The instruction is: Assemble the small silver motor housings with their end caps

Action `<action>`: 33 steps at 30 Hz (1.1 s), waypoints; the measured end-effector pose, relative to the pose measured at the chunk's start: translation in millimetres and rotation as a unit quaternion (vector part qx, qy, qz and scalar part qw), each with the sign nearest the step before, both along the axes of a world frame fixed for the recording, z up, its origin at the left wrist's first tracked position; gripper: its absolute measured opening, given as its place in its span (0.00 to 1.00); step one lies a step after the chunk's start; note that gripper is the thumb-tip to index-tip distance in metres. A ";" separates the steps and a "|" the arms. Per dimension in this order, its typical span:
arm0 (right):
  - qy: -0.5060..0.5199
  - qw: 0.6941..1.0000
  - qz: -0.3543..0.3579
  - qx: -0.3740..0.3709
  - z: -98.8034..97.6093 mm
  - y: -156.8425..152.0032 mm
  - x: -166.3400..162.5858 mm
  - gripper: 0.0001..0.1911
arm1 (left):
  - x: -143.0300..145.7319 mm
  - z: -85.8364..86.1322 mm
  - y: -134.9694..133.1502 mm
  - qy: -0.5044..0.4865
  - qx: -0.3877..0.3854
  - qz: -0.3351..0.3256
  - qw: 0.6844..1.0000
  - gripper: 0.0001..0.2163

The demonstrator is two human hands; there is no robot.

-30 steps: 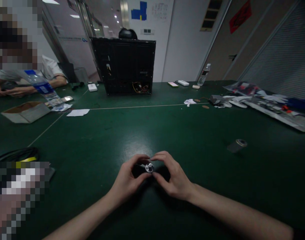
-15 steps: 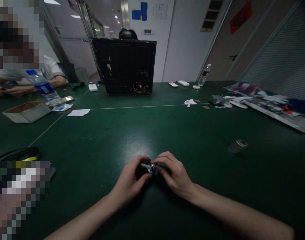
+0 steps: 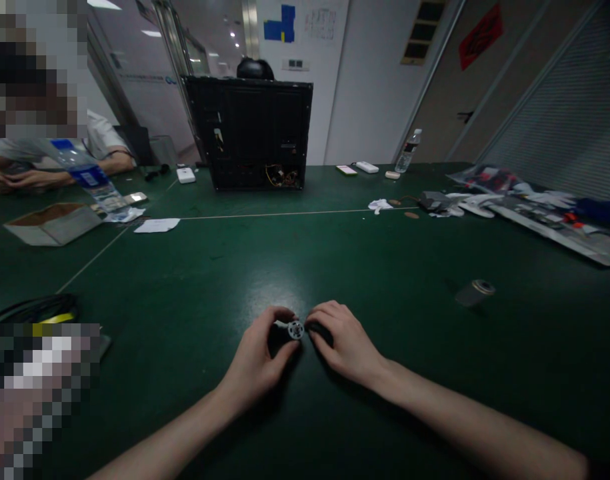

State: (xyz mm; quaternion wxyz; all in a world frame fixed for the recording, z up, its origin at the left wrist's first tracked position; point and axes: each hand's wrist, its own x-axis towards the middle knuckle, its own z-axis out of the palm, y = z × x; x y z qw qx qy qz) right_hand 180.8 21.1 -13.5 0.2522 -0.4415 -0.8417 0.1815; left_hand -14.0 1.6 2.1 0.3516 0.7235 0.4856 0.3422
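Observation:
A small round silver metal part point(image 3: 295, 329) with holes in its face sits between my two hands, low over the green table point(image 3: 305, 267). My left hand point(image 3: 257, 360) curls round it from the left, fingers pinched on it. My right hand point(image 3: 342, 341) is closed over a dark piece just right of the silver part; that dark piece is mostly hidden under my fingers. Both hands rest on the table near its front middle.
A small grey cylinder point(image 3: 475, 291) lies to the right. A black computer case point(image 3: 252, 133) stands at the back. A cardboard box point(image 3: 52, 223) and a water bottle point(image 3: 82, 172) sit at left beside another person's arms point(image 3: 29, 179). Clutter and papers point(image 3: 535, 207) line the right side. Black cables point(image 3: 35, 308) lie at left.
Both hands have shifted a little away from me with the silver part. My right hand has flattened down over the dark piece.

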 end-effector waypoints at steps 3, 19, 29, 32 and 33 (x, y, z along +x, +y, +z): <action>0.036 0.999 0.007 -0.009 1.6 -1.4 -0.2 0.11 | 0.8 1.2 0.2 0.001 -0.004 -0.001 1.000 0.12; 0.076 0.991 0.103 0.039 4.6 -3.5 -8.5 0.16 | -1.1 3.1 -4.6 0.004 0.031 0.001 1.000 0.20; -0.041 0.962 -0.251 0.097 50.4 63.5 109.4 0.13 | -5.2 7.3 -7.5 0.008 0.016 0.012 1.000 0.20; -0.164 0.916 -0.363 0.052 44.6 78.9 163.5 0.13 | -5.3 8.3 -7.1 0.002 0.011 0.010 1.000 0.20; -0.183 0.905 -0.381 0.038 40.1 81.3 176.7 0.13 | -5.0 8.7 -6.9 0.001 0.010 0.009 1.000 0.20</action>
